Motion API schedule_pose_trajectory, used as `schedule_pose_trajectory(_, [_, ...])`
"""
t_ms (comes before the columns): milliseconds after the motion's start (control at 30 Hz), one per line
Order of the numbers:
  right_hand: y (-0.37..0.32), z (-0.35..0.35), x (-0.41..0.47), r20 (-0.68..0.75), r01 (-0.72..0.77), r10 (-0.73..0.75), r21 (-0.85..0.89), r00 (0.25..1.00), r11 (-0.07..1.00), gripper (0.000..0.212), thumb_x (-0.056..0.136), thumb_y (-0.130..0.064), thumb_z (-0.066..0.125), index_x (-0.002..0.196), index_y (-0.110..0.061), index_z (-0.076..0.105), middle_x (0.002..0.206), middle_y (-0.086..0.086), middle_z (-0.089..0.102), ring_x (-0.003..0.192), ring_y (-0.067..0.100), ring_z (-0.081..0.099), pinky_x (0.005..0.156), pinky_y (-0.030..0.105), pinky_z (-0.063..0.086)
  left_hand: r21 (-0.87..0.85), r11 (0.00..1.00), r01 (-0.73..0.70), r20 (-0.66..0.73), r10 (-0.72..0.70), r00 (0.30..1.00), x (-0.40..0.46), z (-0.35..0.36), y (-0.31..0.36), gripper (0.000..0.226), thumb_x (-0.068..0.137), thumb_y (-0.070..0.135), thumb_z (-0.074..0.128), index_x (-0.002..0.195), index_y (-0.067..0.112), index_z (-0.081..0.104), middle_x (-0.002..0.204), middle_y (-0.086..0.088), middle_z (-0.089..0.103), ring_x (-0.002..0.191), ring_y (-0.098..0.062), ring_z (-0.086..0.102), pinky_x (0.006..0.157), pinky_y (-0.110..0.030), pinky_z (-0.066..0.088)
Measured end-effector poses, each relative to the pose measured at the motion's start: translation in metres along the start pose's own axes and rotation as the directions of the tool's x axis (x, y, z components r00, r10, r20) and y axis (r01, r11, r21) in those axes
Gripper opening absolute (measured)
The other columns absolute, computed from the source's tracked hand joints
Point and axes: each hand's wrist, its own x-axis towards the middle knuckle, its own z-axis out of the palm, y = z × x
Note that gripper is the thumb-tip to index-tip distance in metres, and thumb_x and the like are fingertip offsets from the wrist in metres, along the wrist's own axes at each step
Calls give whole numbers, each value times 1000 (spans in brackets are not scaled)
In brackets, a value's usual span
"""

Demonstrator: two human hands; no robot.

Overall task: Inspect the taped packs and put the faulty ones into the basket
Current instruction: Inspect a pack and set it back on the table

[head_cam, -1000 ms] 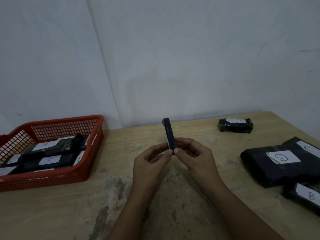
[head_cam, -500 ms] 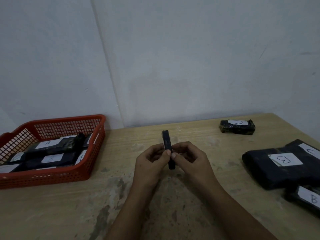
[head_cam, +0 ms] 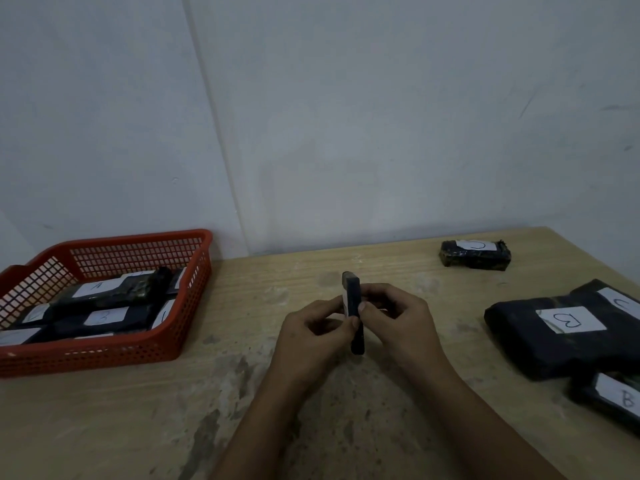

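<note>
Head view: left hand [head_cam: 311, 329] and right hand [head_cam: 398, 320] both pinched on one pack [head_cam: 354, 306], held edge-on above the surface [head_cam: 138, 410], mid-table. Best turned slowly, every taped seam checked (label side too). Basket [head_cam: 104, 355] at left, holding other packs; more lying right.

I'm holding the thin black taped pack [head_cam: 354, 306] edge-on, so its faces and any tape fault are hiding from view; my left hand [head_cam: 313, 336] and right hand [head_cam: 398, 327] are covering its middle. The red plastic mesh basket [head_cam: 104, 351] is running off the left edge, and the labels on the packs inside are too blurry to read. The black wrapped pack marked B [head_cam: 613, 398] is getting cut off at the right edge.
</note>
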Motion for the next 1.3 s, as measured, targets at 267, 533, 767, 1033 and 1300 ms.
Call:
schedule_pose_trajectory(267, [5, 2, 0, -4, 24, -23, 46, 1000, 999, 12, 102, -18, 72, 110, -22, 81, 107, -2, 80, 108, 17, 75, 90, 33, 62, -46, 999, -6, -80, 2, 997, -2, 4, 7, 35, 96, 28, 78, 130, 31, 78, 113, 12, 83, 107, -11, 79, 93, -33, 63])
schedule_pose_trajectory(533, [3, 6, 0, -54, 111, -114, -54, 992, 992, 24, 99, -16, 74, 118, -30, 79, 111, 0, 69, 101, 14, 68, 82, 22, 57, 95, 992, -84, -136, 97, 986, 1, 9, 3, 49, 99, 28, 77, 141, 51, 65, 126, 24, 62, 119, -2, 65, 97, -29, 56])
schedule_pose_trajectory(767, [-4, 12, -5, -24, 58, -56, 87, 998, 995, 15, 100, -15, 73, 112, -21, 81, 106, -5, 80, 99, 16, 78, 87, 31, 64, 43, 994, -98, -113, 102, 988, -1, 1, 8, 64, 106, 17, 68, 156, 52, 48, 101, 6, 76, 85, -30, 75, 78, -38, 63])
schedule_pose_trajectory(1033, [3, 13, -11, -33, 25, -23, 71, 999, 997, 19, 99, -5, 73, 112, -17, 80, 103, -3, 81, 97, 17, 79, 88, 36, 66, 69, 990, -124, -117, 131, 984, -3, 4, 10, 53, 109, 16, 65, 150, 48, 59, 139, 15, 69, 112, -17, 78, 90, -31, 65])
schedule_pose_trajectory(1300, [-1, 13, -6, -98, 40, -31, 98, 995, 994, 27, 94, -24, 81, 121, -22, 77, 101, 1, 80, 98, 19, 79, 89, 41, 66, 292, 948, -126, -124, 168, 978, -4, 8, 8, 69, 108, 22, 64, 161, 57, 36, 117, 32, 70, 96, -6, 78, 80, -29, 65])
